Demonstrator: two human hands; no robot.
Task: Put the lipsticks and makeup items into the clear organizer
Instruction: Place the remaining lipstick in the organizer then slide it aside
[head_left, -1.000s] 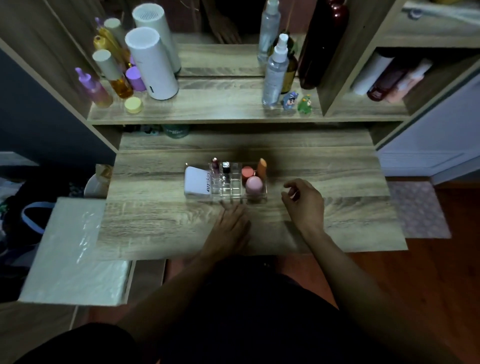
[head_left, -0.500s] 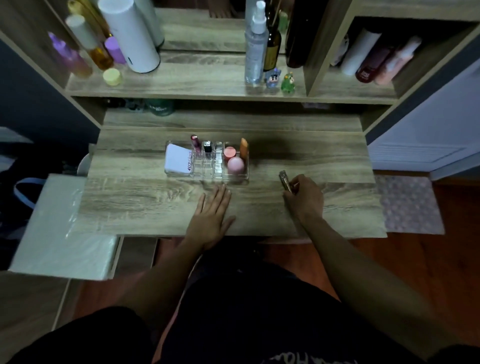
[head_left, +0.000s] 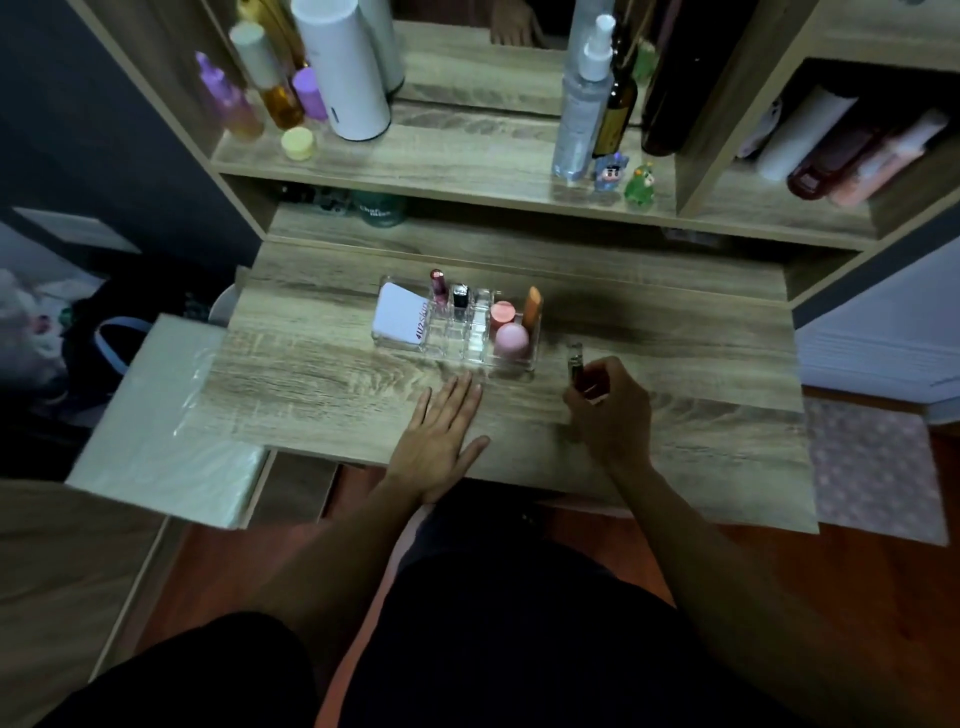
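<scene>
Clear organizer on the tabletop, toward its middle. In its left compartment, a flat card; in the middle cells, two upright lipsticks side by side at the back; in the right section, a round sponge in front of a small jar, with a tapered sponge just right of the jar. Left hand flat on the tabletop before the organizer. Right hand right of the organizer, gripping an upright lipstick tube. Behind and above, a shelf with bottles.
</scene>
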